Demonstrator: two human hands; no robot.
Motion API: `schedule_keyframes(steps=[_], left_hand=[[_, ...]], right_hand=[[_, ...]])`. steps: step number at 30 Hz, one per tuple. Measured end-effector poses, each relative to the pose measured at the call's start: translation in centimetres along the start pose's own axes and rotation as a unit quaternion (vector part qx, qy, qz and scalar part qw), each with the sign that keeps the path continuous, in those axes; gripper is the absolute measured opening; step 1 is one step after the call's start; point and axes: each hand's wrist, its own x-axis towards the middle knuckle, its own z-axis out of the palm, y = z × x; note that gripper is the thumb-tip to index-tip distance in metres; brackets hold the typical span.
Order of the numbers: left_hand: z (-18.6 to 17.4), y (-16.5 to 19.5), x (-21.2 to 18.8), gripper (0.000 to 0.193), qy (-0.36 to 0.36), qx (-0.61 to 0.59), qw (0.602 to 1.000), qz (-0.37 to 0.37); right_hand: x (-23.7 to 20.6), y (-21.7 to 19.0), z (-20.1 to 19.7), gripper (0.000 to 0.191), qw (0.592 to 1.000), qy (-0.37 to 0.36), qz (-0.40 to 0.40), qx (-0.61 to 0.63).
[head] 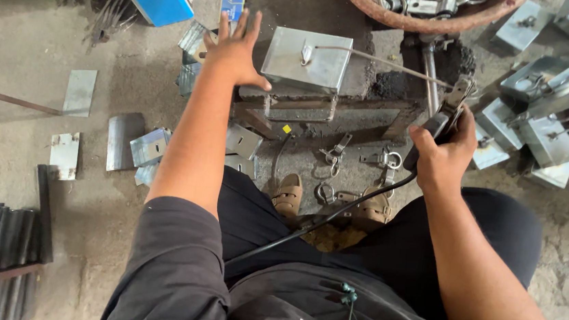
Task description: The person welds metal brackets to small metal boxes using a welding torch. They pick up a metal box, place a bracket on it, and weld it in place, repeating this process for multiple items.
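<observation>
Closed tightly around the dark handle of a welding electrode holder (447, 119) is the right hand (444, 157), whose grip leaves no gap; a thin grey welding rod (382, 61) is clamped in the holder's jaws and runs leftward to the top of a shiny rectangular galvanised metal box (307, 60). A black cable (320, 221) is led from the holder down across the lap. The box is set on a dark, rust-stained steel work block (333, 109), directly ahead of the knees. The left hand (236, 49) is spread wide with fingers apart, its grip holding nothing; it is held just left of the box, whether touching it cannot be told. Similar finished grey metal boxes (543, 107) are piled on the concrete floor (28, 34) to the right. Flat cut sheet-metal pieces (79, 92) are scattered to the left.
</observation>
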Motion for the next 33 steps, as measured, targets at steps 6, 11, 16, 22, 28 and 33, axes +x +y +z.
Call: schedule_keyframes(steps=[6,11,16,22,28,33], left_hand=[[0.4,0.9,2.2,0.152,0.027,0.007,0.992,0.123],[0.9,1.2,3.9,0.14,0.008,0.02,0.991,0.134],[0.7,1.6,2.3,0.145,-0.005,0.023,0.998,0.056],[0.0,2.2,1.2,0.129,-0.007,0.019,1.0,0.013],[0.4,1.6,1.4,0.126,-0.007,0.042,0.999,0.007],[1.2,1.3,1.7,0.124,0.018,0.05,0.998,0.018]], right_hand=[[0.3,0.4,0.7,0.065,0.999,-0.002,0.016,0.047],[0.1,0.6,0.3,0.062,0.999,-0.003,0.007,0.034],[0.2,0.7,0.2,0.063,0.999,0.007,0.03,0.032],[0.2,1.0,0.7,0.06,0.999,-0.015,0.029,0.044],[0.1,1.4,1.4,0.059,0.999,-0.017,0.015,0.033],[0.1,1.5,1.5,0.058,0.995,-0.028,0.046,0.089]])
